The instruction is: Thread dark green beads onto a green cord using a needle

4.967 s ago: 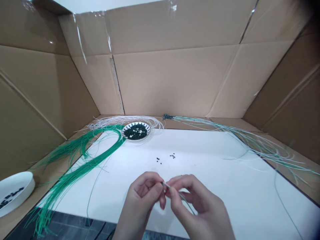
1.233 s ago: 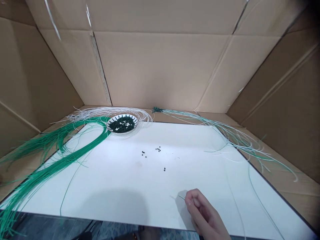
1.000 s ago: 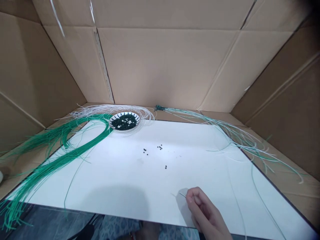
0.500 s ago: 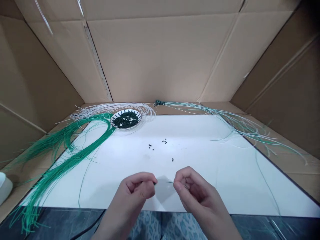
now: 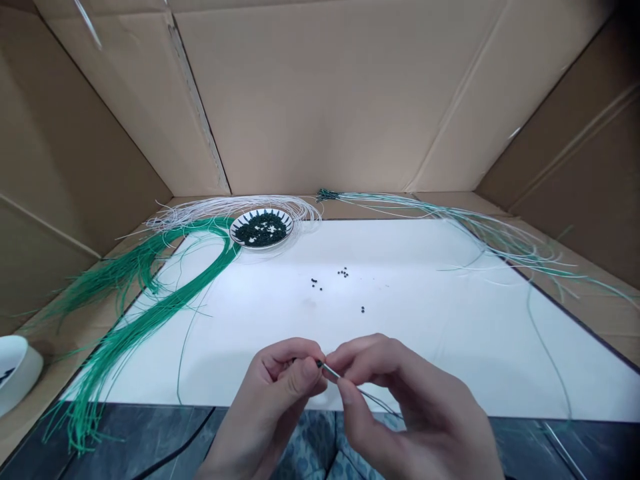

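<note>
Between thumb and forefinger, my left hand (image 5: pixel 285 387) pinches a small dark bead (image 5: pixel 319 364). My right hand (image 5: pixel 395 393) is closed on thin green and pale cords (image 5: pixel 373 398), which trail down to the right under its fingers. The tip of the cords meets the bead; whether it passes through the hole I cannot tell. The fingertips of both hands nearly touch, above the front edge of the white board (image 5: pixel 420 320). Several loose dark beads (image 5: pixel 343 273) lie on the board beyond the hands.
A patterned dish (image 5: pixel 262 229) full of dark beads stands at the back left. Beside it lie green cords (image 5: pixel 165 303) and white cords (image 5: pixel 215 205). Beaded strands (image 5: pixel 450 213) stretch along the back right. A white bowl (image 5: pixel 19 373) sits far left. Cardboard walls (image 5: pixel 330 100) surround the board.
My right hand has moved left, bringing the cord tip from a gap away to the bead in my left hand. The view has shifted slightly, showing more of the white bowl.
</note>
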Demonstrator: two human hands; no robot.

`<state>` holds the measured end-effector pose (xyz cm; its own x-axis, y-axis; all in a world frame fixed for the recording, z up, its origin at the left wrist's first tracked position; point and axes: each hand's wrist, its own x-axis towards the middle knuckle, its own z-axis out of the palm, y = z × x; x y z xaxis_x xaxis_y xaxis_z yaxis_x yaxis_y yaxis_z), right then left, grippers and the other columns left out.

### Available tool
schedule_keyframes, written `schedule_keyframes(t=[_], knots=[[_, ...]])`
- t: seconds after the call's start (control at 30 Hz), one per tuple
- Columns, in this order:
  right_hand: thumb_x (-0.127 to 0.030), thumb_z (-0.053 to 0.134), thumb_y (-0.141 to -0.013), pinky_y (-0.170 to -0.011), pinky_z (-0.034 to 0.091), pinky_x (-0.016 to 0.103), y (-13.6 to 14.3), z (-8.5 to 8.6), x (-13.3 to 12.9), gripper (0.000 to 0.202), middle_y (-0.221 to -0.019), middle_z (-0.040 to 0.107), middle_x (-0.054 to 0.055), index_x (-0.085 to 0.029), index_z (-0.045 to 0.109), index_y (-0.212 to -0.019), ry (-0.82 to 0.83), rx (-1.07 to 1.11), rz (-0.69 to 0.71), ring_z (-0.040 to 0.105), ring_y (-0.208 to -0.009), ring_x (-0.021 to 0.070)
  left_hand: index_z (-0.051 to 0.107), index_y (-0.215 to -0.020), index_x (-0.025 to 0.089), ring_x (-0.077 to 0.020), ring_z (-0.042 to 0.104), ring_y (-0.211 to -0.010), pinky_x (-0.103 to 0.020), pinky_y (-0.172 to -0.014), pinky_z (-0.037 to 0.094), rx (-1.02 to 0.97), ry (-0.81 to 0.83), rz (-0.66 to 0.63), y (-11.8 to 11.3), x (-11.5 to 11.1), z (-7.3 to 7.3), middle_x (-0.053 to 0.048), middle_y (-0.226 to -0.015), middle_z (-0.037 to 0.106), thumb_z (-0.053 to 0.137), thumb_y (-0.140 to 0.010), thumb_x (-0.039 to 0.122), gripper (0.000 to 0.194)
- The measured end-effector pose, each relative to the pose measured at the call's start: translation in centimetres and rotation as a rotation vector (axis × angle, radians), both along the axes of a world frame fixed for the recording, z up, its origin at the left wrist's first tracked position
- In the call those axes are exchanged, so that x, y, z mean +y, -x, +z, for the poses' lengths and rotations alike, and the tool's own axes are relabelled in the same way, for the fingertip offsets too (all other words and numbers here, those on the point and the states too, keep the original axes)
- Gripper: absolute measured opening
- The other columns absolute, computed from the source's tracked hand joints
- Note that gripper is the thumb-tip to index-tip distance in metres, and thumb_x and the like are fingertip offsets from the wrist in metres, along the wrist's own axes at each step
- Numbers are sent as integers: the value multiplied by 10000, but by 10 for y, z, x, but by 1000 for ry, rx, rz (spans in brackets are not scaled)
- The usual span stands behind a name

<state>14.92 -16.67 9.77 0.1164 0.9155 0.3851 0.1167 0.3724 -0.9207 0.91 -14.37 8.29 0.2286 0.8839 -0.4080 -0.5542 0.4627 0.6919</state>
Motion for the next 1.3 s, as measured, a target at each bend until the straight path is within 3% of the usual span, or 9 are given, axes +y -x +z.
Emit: schedule_keyframes(t=[0.13, 0.5, 0.73, 0.87, 1.07, 1.3], knots=[[-17, 652, -796, -730, 591, 151, -4, 0, 1, 239, -847, 756, -60, -254, 632, -788, -37, -95, 87, 729, -769, 103, 818, -665, 164, -88, 589, -596, -165, -609, 427, -18, 3, 6, 1, -2, 1, 12, -583, 706, 1024, -500, 386, 344], [-32, 638, -812, -743, 579, 88, -4, -3, -2, 239, -873, 760, -96, -270, 615, -804, 2, -101, 73, 729, -783, 63, 815, -638, 180, -93, 480, -614, -170, -614, 365, 14, -59, -34, 5, -4, -2, 21, -581, 621, 1002, -534, 430, 330], [-47, 631, -836, -755, 573, 85, -8, -3, -5, 228, -887, 757, -99, -274, 610, -832, 5, -156, 93, 739, -790, 59, 847, -718, 231, -105, 270, -580, -221, -578, 255, 236, -226, -84, 14, 0, -11, 81, -557, 288, 928, -617, 548, 343], [-45, 646, -850, -766, 576, 106, -10, -4, -6, 230, -912, 768, -87, -273, 611, -853, -10, -205, 108, 747, -803, 69, 849, -739, 238, -93, 185, -544, -243, -538, 172, 301, -327, -76, 16, 0, -12, 98, -556, 213, 899, -689, 519, 290], [-9, 628, -848, -767, 587, 135, -17, -1, -3, 258, -930, 751, -62, -264, 607, -879, -26, -277, 188, 746, -826, 87, 853, -769, 250, -97, 187, -541, -257, -529, 173, 358, -383, -99, 19, -2, -12, 97, -567, 213, 868, -730, 528, 281], [-16, 645, -837, -743, 587, 126, -17, 4, -2, 249, -903, 738, -66, -261, 607, -866, -35, -265, 188, 734, -806, 83, 868, -799, 262, -100, 221, -537, -268, -536, 196, 410, -444, -98, 20, -3, -6, 91, -566, 251, 842, -745, 558, 303]])
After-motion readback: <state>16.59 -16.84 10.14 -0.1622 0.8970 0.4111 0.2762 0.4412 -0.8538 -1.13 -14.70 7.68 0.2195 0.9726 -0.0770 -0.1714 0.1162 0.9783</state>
